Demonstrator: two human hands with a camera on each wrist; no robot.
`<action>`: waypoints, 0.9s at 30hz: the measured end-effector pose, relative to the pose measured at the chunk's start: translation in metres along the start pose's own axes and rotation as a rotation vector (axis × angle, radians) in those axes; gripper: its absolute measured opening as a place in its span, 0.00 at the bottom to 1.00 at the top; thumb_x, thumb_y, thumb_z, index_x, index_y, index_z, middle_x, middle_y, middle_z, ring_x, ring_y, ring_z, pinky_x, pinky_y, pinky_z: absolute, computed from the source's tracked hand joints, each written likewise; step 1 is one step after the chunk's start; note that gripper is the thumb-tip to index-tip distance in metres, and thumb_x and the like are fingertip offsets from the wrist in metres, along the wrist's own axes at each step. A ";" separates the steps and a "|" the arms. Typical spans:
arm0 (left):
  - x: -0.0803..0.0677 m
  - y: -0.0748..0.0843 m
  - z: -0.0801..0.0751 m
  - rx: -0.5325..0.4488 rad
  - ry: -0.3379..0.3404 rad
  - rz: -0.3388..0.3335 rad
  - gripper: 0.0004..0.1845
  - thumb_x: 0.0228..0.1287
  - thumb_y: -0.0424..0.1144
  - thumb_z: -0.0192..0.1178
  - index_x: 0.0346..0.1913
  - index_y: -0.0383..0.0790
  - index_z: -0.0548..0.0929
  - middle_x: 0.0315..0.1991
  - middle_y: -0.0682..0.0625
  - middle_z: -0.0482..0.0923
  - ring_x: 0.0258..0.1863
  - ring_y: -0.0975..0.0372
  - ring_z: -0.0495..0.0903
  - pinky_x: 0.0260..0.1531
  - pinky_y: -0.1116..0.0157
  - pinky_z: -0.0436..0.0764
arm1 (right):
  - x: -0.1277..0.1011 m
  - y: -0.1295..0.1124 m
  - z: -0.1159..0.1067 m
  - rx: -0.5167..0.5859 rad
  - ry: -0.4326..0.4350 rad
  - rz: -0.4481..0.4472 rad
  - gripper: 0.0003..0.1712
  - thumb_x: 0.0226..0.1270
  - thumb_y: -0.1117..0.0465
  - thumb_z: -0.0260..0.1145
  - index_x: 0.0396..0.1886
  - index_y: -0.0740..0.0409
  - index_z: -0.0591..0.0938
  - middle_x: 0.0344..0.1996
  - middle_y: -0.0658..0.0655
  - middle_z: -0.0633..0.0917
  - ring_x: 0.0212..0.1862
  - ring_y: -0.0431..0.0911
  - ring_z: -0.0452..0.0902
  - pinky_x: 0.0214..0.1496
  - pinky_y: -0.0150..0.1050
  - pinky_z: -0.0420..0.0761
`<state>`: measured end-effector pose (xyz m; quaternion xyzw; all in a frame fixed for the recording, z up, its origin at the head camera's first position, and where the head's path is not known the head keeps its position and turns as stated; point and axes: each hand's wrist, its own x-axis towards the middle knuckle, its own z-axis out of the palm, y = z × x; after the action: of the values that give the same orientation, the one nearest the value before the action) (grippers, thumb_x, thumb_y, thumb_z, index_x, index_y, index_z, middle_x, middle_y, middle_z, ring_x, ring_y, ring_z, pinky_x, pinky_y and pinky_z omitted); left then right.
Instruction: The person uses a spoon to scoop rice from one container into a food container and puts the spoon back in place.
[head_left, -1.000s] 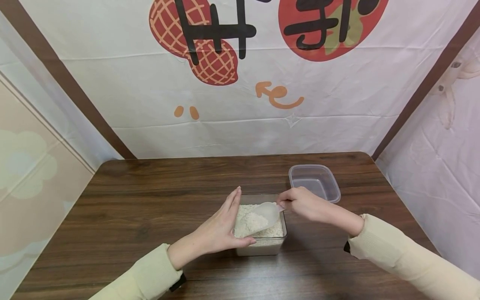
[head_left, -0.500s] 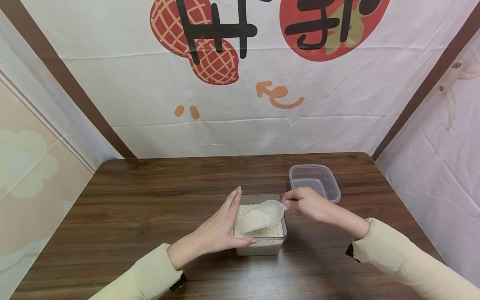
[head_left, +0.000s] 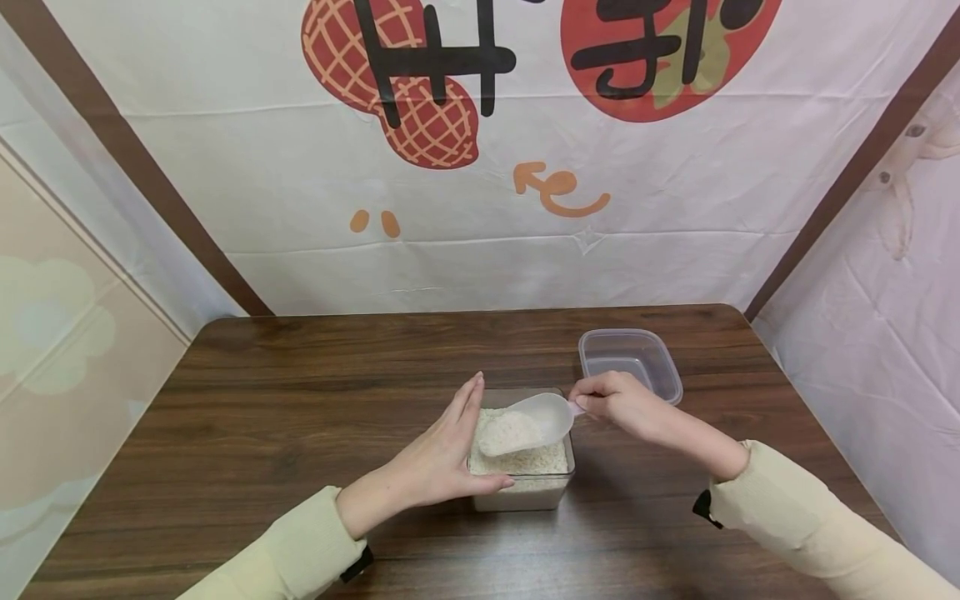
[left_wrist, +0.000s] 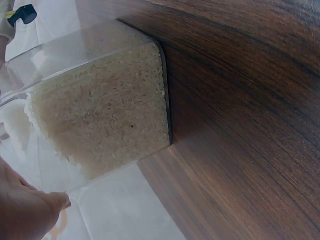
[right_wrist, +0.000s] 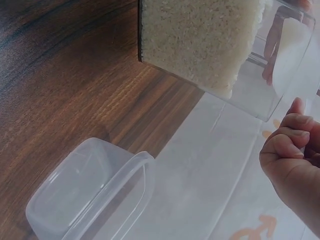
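Observation:
My right hand pinches the short handle of a translucent white scoop. The scoop carries a heap of rice and is slightly tilted above a clear rectangular container. Rice fills much of that container, as seen through its wall in the left wrist view. Along the container's left side, my left hand rests with fingers straight and thumb across the front rim. The right wrist view shows the curled fingers of my right hand, with the scoop partly visible through the clear wall.
Behind my right hand, a clear plastic tub without a lid stands on the dark wooden table. My right forearm extends in front of it. A printed white cloth hangs behind the table's back edge.
The rice-laden scoop has risen and moved slightly right with my right hand, its bowl tipping nearer level. My left hand and the container have stayed in place.

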<state>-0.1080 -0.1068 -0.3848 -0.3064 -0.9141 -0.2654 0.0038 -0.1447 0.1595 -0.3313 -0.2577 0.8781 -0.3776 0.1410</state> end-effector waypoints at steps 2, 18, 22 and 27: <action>0.000 0.000 0.000 0.002 0.000 0.001 0.62 0.45 0.63 0.63 0.70 0.29 0.38 0.71 0.40 0.38 0.66 0.52 0.55 0.61 0.58 0.62 | 0.000 0.000 -0.001 0.007 0.003 -0.001 0.10 0.63 0.67 0.54 0.26 0.57 0.79 0.15 0.50 0.69 0.20 0.38 0.62 0.22 0.30 0.63; 0.001 0.000 -0.001 0.002 0.002 -0.009 0.62 0.44 0.63 0.64 0.70 0.28 0.40 0.71 0.40 0.38 0.66 0.52 0.55 0.61 0.58 0.62 | -0.005 0.001 -0.013 0.147 0.016 0.002 0.09 0.65 0.69 0.52 0.29 0.65 0.78 0.17 0.50 0.69 0.24 0.38 0.64 0.25 0.29 0.65; 0.001 0.001 -0.001 0.006 0.001 -0.012 0.63 0.44 0.63 0.64 0.69 0.28 0.41 0.71 0.39 0.39 0.66 0.52 0.54 0.61 0.58 0.62 | -0.007 0.002 -0.017 0.138 0.041 -0.004 0.09 0.65 0.69 0.52 0.29 0.65 0.78 0.18 0.49 0.69 0.25 0.38 0.65 0.27 0.30 0.66; 0.000 0.001 -0.001 0.006 0.003 -0.009 0.62 0.44 0.63 0.64 0.69 0.27 0.41 0.71 0.39 0.39 0.66 0.52 0.54 0.61 0.58 0.62 | -0.010 0.004 -0.024 0.136 0.062 -0.021 0.09 0.65 0.68 0.52 0.30 0.65 0.79 0.18 0.51 0.69 0.24 0.39 0.64 0.25 0.31 0.65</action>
<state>-0.1081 -0.1064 -0.3840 -0.3021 -0.9162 -0.2632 0.0048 -0.1483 0.1815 -0.3180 -0.2450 0.8516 -0.4458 0.1268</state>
